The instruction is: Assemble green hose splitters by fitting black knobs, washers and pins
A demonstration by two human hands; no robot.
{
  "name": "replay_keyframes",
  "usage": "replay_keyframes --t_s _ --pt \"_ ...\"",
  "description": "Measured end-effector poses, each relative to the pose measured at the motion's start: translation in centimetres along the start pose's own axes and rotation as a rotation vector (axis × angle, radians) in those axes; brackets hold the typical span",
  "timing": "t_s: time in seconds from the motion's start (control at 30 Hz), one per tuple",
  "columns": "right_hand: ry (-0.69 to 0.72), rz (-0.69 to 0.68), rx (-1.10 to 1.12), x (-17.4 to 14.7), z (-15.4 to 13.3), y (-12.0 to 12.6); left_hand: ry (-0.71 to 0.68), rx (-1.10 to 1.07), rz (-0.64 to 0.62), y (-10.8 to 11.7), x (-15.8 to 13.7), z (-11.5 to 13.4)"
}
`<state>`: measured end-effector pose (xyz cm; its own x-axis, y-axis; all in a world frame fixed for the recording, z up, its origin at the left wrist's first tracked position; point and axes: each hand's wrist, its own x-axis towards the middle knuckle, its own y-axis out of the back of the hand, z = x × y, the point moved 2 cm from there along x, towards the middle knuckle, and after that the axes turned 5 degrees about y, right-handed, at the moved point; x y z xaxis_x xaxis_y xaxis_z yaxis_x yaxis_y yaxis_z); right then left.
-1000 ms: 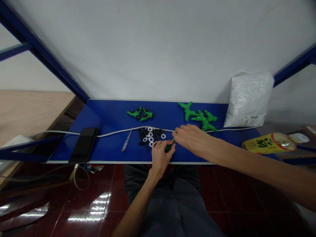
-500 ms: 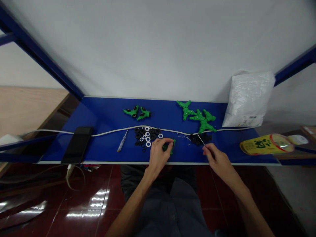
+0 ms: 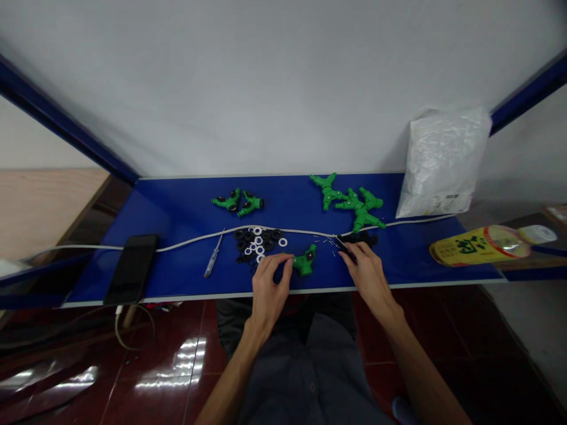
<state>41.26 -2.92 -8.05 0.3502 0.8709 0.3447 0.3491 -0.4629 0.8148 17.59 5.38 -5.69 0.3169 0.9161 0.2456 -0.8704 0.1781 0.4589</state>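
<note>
My left hand (image 3: 269, 286) pinches one arm of a green Y-shaped hose connector (image 3: 303, 264) near the table's front edge. The connector has a black knob on its upper right arm. A thin metal-shafted screwdriver (image 3: 347, 250) is gripped in my right hand (image 3: 367, 274), its tip among small loose screws (image 3: 328, 239); the palm hides most of the handle. Just beyond that hand lies a pile of black parts (image 3: 364, 238). White rings (image 3: 259, 241) and black rings (image 3: 268, 243) are heaped beyond my left hand, which partly covers them.
Several green connectors (image 3: 361, 206) lie at the back right, two with black knobs (image 3: 228, 201) at back left. A clear screwdriver (image 3: 213, 260), a phone (image 3: 132, 268) and a white cable (image 3: 199, 237) are leftward. A white plastic package (image 3: 443, 165) and yellow bottle (image 3: 473, 247) stand rightward.
My right hand has moved left with the screwdriver, bringing its tip to the loose screws. My left hand has shifted left on the green connector, which now shows more fully. The view has shifted slightly.
</note>
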Motion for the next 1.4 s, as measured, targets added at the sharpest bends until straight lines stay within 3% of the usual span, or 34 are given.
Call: replay_keyframes --t_s 0.13,0.2,0.3,0.4,0.47,0.57,0.93,1.27,1.4 --pt "-0.005 0.025 0.017 0.2 -0.4 0.9 0.006 -0.007 -0.01 0.6 -0.9 -0.5" --pt "-0.072 0.083 0.08 0.3 -1.1 1.7 0.022 -0.014 -0.025 0.6 -1.1 -0.6" --pt "-0.366 0.166 0.441 0.1 -3.1 2.8 0.07 -0.052 -0.05 0.7 -1.0 0.0" --pt "-0.634 0.131 0.942 -0.3 -6.4 3.4 0.134 -0.163 -0.112 0.9 -0.6 1.3" --pt "-0.682 0.098 1.14 -0.4 -8.8 3.9 0.171 -0.283 -0.196 1.0 -0.2 2.4" --pt "-0.694 0.046 1.248 -0.7 -11.4 4.3 0.22 -0.46 -0.296 1.2 0.4 3.8" --pt "-0.665 -0.041 1.067 -2.1 -11.9 4.2 0.464 -0.665 -0.396 2.2 0.7 4.5" --pt "-0.255 -0.028 0.691 -1.9 -11.9 2.7 0.578 -0.676 -0.405 0.7 -1.4 1.4" --pt "-0.179 -0.155 0.583 -1.5 -11.3 0.9 0.542 -0.537 -0.397 0.4 -2.2 0.1"
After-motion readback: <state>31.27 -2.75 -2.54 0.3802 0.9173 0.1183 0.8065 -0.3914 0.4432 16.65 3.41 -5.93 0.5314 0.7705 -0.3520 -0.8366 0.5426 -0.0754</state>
